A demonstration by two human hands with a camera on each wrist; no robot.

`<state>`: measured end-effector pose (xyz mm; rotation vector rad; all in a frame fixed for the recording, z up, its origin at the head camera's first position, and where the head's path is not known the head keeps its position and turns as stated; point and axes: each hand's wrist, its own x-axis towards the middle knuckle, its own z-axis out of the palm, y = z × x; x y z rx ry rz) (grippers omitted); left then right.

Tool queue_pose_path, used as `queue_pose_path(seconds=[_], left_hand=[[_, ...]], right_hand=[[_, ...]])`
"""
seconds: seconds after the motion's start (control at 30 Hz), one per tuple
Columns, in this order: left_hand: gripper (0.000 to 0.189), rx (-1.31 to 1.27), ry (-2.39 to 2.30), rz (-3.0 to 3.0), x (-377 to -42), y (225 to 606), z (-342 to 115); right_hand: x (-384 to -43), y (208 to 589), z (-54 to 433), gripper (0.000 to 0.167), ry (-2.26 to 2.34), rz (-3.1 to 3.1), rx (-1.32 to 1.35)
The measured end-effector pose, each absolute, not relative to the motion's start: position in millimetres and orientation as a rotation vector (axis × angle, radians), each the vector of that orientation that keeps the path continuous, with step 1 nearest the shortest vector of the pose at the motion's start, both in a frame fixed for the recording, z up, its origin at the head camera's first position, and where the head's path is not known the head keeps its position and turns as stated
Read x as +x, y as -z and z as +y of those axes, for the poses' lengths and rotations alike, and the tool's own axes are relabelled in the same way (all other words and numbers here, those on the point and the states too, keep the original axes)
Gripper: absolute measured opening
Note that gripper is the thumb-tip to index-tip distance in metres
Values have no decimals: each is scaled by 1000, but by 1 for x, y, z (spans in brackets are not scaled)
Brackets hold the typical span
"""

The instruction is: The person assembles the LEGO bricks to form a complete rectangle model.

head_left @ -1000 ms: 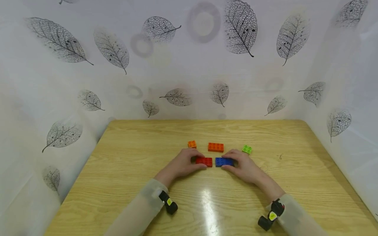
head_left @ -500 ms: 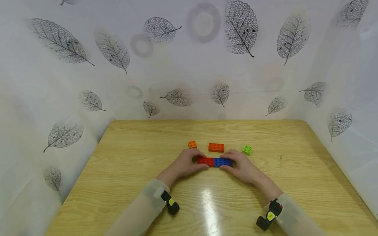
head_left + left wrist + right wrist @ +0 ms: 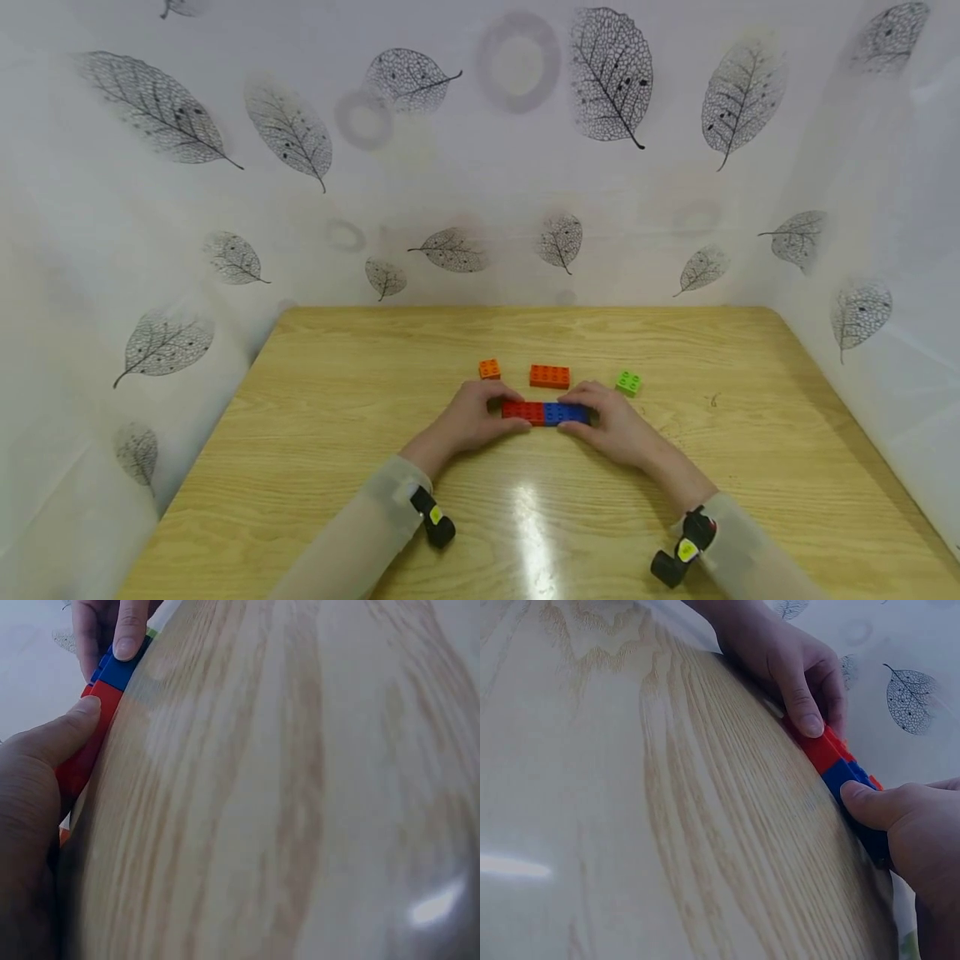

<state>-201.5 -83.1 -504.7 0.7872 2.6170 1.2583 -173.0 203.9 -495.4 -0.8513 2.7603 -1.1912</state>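
Note:
On the wooden table a red toy brick and a blue toy brick lie end to end, their short sides touching. My left hand grips the red brick, thumb on the near side and fingers on the far side. In the same way my right hand holds the blue brick from the right. The left wrist view shows the left thumb pressed on the red brick. In the right wrist view the right thumb lies on the blue brick. Both bricks' outer ends are partly hidden by the hands.
Behind the hands sit a small orange brick, a longer orange-red brick and a small green brick. A white leaf-print cloth stands around the back and sides of the table.
A second ago a gap separated the two bricks. The hands have brought them together until their ends meet; over the last half second they have stayed put.

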Motion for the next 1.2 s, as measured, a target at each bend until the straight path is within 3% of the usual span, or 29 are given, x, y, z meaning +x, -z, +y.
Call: queue_pose_path(seconds=[0.47, 0.77, 1.2], left_hand=[[40, 751, -1271, 2612, -200, 509, -86], [40, 760, -1265, 2630, -202, 509, -86], [41, 762, -1263, 2646, -201, 506, -86]], right_hand=[[-176, 485, 202, 45, 1179, 2740, -809], [-190, 470, 200, 35, 1241, 2785, -858], [-209, 468, 189, 49, 1170, 2780, -732]])
